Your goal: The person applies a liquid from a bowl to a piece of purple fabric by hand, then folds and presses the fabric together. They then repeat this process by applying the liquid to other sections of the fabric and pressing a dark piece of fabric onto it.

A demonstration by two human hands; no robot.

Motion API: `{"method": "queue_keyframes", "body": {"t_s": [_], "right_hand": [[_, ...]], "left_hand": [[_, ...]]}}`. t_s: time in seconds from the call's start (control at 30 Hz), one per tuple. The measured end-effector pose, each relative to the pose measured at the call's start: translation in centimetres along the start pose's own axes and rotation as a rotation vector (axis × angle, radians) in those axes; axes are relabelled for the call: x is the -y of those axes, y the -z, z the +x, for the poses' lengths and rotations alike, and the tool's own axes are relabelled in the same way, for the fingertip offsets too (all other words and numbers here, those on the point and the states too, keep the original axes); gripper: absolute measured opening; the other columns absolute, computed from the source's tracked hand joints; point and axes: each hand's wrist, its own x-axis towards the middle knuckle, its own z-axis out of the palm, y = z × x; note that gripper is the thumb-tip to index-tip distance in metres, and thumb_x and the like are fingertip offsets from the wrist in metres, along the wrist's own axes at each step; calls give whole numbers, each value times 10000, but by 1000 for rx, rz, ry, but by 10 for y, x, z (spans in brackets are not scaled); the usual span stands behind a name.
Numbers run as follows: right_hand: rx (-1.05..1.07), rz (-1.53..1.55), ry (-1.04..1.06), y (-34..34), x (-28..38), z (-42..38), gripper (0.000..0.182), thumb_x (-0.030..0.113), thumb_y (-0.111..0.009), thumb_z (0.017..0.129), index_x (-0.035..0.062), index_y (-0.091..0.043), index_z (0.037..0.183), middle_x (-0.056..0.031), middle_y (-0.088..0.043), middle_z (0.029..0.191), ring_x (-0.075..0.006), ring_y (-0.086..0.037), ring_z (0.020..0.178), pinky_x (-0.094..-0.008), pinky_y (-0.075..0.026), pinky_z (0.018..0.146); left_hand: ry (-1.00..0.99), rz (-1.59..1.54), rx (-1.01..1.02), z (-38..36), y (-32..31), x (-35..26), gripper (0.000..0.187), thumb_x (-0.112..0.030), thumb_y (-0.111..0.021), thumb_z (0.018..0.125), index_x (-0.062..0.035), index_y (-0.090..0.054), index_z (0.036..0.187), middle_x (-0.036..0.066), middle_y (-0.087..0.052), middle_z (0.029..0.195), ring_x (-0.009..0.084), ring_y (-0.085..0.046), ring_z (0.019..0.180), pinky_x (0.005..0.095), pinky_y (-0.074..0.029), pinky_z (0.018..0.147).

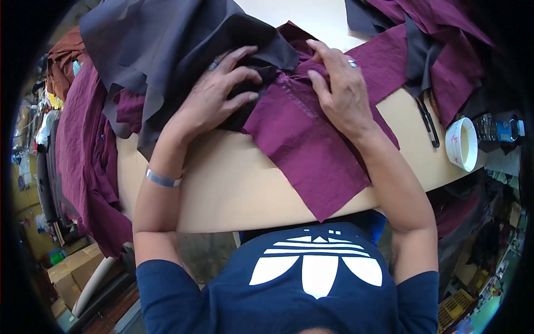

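While both hands work over the near-middle of a pale tabletop [222,189], maroon cloth [300,133] lies between them, its pointed corner reaching the near edge. Left hand [228,83]: fingers spread and loosely bent over dark cloth [172,50], nothing visibly pinched. Right hand [339,83]: thumb and forefinger apart and bent at the maroon cloth, by a frayed patch; cannot tell whether the fingers grip a fold.

Surface: top smooth, tan at the near side, whiter at the far side under strong light; near edge gently curved in this view. Dark cloth heaped far left, draping toward the near side. Second heap of maroon and dark cloth [456,67] at far right. Black-handled tool [428,123] lies on the right, its far end by the heap; type unclear. Patterned white bowl [461,144] near the right edge, with a clear plastic bottle [498,128] just beyond to its right.

Room: long maroon fabric [83,150] hangs at the left side of the table, rust-coloured fabric [67,55] farther off. Cardboard box [78,275] low at near left, beside a pale roll [94,286]. Yellow crate [455,312] low at near right. Outer margins dark and distorted; small items there unreadable.
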Motion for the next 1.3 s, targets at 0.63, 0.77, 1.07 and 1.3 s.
{"method": "queue_keyframes", "body": {"t_s": [0.63,0.77,1.07,1.3], "right_hand": [[-14,-127,354,-15,-30,11,640,-35,-502,780,145,-352,1375,-91,-623,989,-220,-607,805,-368,-411,749],[18,-108,317,-32,-19,22,620,-22,-510,782,154,-361,1358,-96,-632,930,-250,-621,789,-367,-433,750],[124,-48,132,0,-14,19,571,32,-577,780,124,-416,1320,-128,-588,1047,-297,-581,915,-397,-445,803],[228,-331,23,64,-30,-27,578,150,-659,785,118,-419,1310,-150,-590,1060,-315,-602,915,-398,-477,811]], "left_hand": [[-48,654,84,-68,28,12,239,15,-587,638,2,-632,872,161,-627,909,306,-615,855,360,-511,725],[138,616,-100,-84,33,26,235,30,-558,706,-4,-625,929,166,-617,937,321,-608,855,393,-499,748],[-228,127,192,-37,18,-100,208,-31,-620,701,-58,-605,906,80,-567,877,227,-593,799,324,-491,653],[-404,149,-149,6,-50,-87,324,-219,-683,723,-82,-592,1002,64,-528,1064,245,-529,1015,397,-426,886]]}}
